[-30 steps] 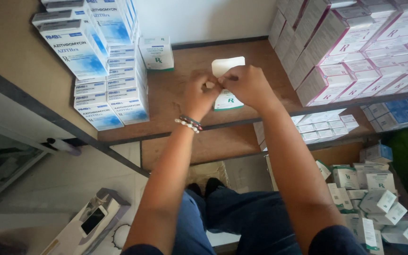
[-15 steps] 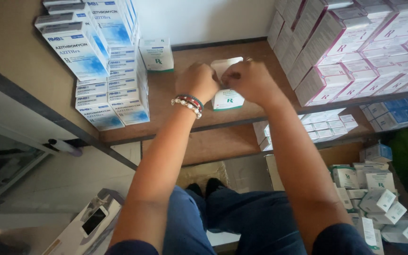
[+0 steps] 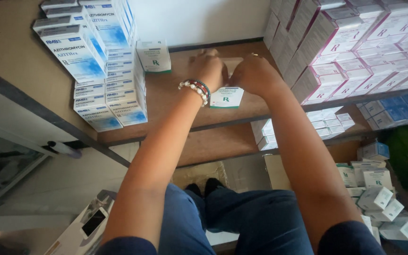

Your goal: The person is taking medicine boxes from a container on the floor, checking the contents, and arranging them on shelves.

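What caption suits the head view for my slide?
Both hands, left hand and right hand, grip a small white-and-green carton on a wooden shelf.

Both bare arms stretch straight forward from the shoulders, forearms running nearly parallel and converging at the wrists. The left hand [image 3: 208,68] is curled with knuckles up, a beaded bracelet [image 3: 195,89] around its wrist. The right hand [image 3: 256,75] sits just beside it, fingers bent downward, fingertips hidden.

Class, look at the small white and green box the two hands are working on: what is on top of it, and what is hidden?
Both hands, left hand and right hand, cover the top of the white and green box. Only its front face shows above the wooden shelf; its top flap and contents are hidden.
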